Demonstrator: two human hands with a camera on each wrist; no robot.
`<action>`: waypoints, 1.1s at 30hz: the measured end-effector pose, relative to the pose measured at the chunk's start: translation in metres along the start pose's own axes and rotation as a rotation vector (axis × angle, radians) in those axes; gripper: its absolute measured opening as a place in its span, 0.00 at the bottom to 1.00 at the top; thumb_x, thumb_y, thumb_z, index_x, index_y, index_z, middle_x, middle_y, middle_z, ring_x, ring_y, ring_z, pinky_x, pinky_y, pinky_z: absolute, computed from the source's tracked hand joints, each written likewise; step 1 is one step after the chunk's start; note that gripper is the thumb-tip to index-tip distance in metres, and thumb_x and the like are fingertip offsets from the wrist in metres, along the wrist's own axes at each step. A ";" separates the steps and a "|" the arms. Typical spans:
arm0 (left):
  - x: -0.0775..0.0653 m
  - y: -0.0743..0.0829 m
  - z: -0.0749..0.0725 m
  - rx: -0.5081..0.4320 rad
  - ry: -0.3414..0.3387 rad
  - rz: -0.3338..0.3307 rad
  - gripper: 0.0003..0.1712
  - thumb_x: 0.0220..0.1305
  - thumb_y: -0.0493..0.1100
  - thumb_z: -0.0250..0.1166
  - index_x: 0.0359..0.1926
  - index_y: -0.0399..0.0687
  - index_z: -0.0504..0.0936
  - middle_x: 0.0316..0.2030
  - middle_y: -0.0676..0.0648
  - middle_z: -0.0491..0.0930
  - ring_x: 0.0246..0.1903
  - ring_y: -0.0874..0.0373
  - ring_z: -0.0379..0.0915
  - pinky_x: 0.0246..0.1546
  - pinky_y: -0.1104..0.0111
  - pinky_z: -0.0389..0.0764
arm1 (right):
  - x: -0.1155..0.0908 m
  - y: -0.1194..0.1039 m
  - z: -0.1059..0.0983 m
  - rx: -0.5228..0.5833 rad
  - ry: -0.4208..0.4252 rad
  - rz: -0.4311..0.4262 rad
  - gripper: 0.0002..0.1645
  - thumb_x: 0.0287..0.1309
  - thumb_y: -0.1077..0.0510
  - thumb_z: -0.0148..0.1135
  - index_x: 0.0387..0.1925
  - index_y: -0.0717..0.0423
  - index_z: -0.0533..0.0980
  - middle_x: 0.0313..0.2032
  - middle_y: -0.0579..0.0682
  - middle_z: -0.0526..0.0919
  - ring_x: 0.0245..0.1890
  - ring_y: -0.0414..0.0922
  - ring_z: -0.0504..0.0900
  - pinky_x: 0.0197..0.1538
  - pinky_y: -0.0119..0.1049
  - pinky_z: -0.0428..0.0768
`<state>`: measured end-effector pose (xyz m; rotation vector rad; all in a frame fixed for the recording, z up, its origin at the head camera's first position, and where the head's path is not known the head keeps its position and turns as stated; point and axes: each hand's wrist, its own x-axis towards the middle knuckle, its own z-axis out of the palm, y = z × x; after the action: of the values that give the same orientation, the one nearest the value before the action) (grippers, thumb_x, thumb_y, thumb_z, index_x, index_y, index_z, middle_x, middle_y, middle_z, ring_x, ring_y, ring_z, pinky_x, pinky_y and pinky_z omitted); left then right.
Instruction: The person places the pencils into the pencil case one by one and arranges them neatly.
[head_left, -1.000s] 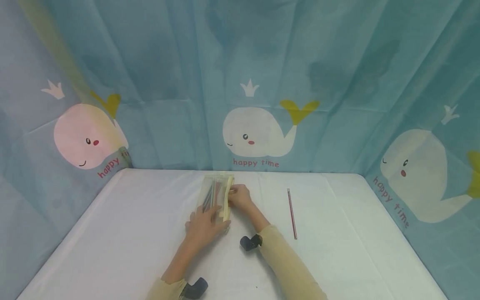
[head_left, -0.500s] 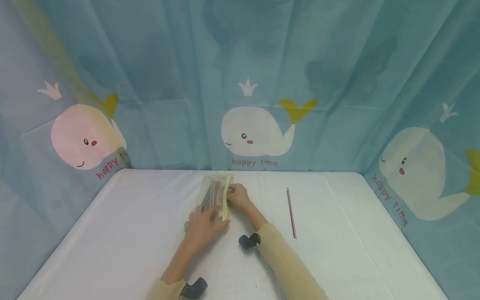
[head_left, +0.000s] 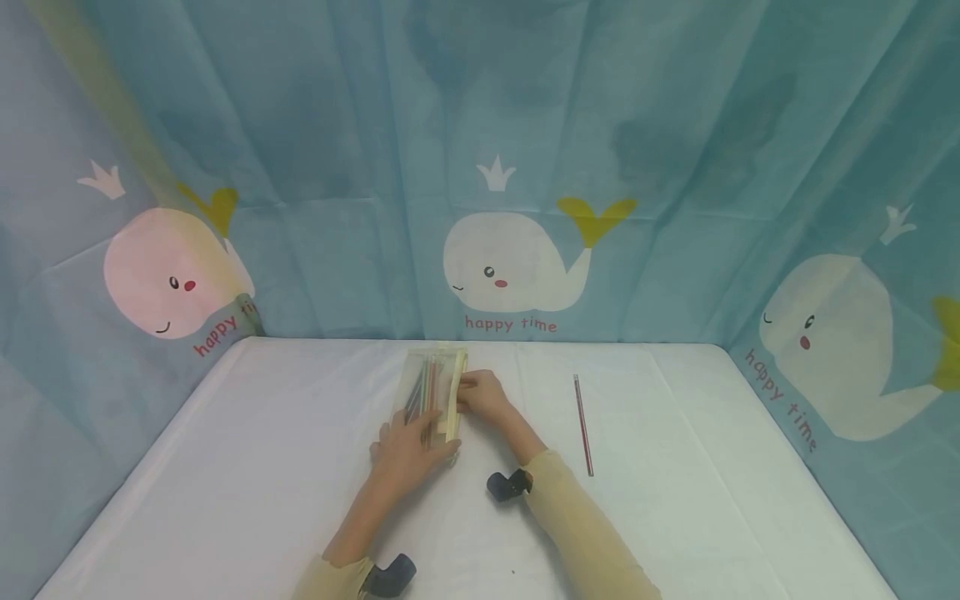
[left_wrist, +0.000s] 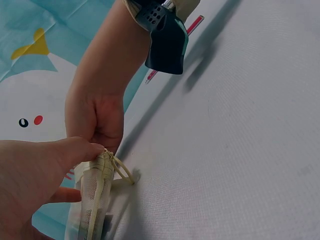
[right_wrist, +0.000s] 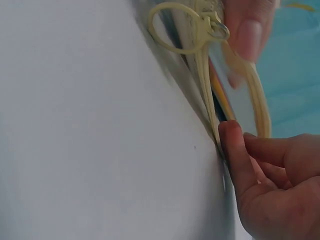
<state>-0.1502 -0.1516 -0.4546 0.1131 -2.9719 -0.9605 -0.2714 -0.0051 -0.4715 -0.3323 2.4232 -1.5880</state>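
Observation:
A see-through pencil case (head_left: 447,387) with a cream zipper lies at the far middle of the table, several pencils (head_left: 431,383) showing inside. My left hand (head_left: 408,454) holds its near end, fingers spread over the front and thumb at the zipper edge. Farther up that same edge, my right hand (head_left: 482,396) pinches the zipper band between thumb and fingers. Seen from the right wrist, the case's mouth gapes, and pencils (right_wrist: 222,95) show through the gap. A zipper pull (right_wrist: 218,31) with a cream ring hangs beside the left thumb (right_wrist: 248,40).
A red pencil (head_left: 583,427) lies alone on the white tablecloth (head_left: 697,500), right of the case. A blue curtain (head_left: 337,275) printed with whales stands behind the table and along both sides. Dark wrist cameras (head_left: 390,577) sit on both wrists.
My right hand and wrist have shifted slightly right, and the zipper edge, bowed half a second ago, looks straighter. The left hand keeps its place on the case.

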 end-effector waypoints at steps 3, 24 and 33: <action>0.000 0.000 -0.001 0.004 0.004 0.006 0.40 0.63 0.63 0.72 0.70 0.49 0.78 0.68 0.27 0.69 0.62 0.27 0.66 0.52 0.33 0.66 | -0.002 0.003 -0.005 0.037 0.003 0.021 0.21 0.68 0.59 0.67 0.56 0.69 0.82 0.45 0.62 0.91 0.39 0.48 0.92 0.46 0.35 0.87; -0.001 0.001 -0.001 0.000 -0.003 -0.008 0.41 0.63 0.63 0.72 0.70 0.48 0.78 0.69 0.26 0.68 0.65 0.25 0.64 0.56 0.30 0.65 | -0.032 0.020 -0.054 0.041 0.174 0.047 0.18 0.71 0.63 0.65 0.59 0.62 0.82 0.47 0.59 0.89 0.39 0.47 0.89 0.43 0.39 0.88; -0.001 0.003 -0.001 -0.001 0.008 -0.002 0.40 0.62 0.63 0.73 0.70 0.48 0.79 0.69 0.24 0.67 0.65 0.24 0.64 0.54 0.30 0.66 | -0.045 0.024 -0.082 -0.033 0.308 0.045 0.24 0.66 0.62 0.71 0.62 0.61 0.80 0.51 0.62 0.88 0.42 0.53 0.90 0.41 0.39 0.87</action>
<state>-0.1495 -0.1498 -0.4526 0.1196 -2.9644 -0.9587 -0.2556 0.0887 -0.4588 -0.0387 2.6614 -1.6883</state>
